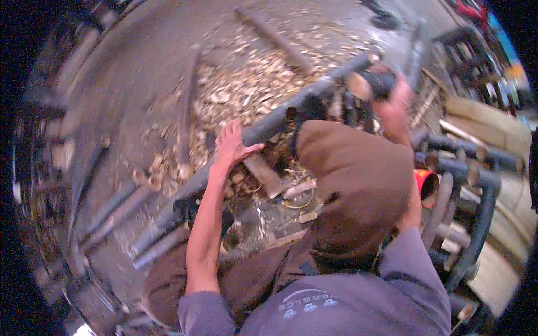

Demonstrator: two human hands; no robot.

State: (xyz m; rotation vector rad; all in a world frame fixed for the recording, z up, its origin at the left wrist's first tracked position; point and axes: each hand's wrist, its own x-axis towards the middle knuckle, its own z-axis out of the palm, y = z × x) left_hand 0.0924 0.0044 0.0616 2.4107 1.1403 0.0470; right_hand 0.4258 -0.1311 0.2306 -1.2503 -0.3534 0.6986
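Observation:
A long dark pole (pixel 274 124) runs slantwise before me, from the lower left up to the right. On its middle rests my left hand (pixel 231 147), palm down, thumb spread and fingers stretched across it. My right hand (pixel 394 103) is smeared by motion near the pole's far right end, past my knee. Its fingers are closed round a dark, blocky tool (pixel 380 83) with a pale, round, wood-coloured end; blur hides its exact kind. Beneath the pole, close to my left hand, a short brown wooden piece (pixel 263 175) sticks out toward me.
Wood chips (pixel 246 84) lie heaped on the floor beyond the pole. Another long pole (pixel 274 39) and a brown bar (pixel 189 106) lie among them. To my right are a dark pipe-like frame (pixel 485 218), a red container (pixel 427 187) and pale planks (pixel 476 120).

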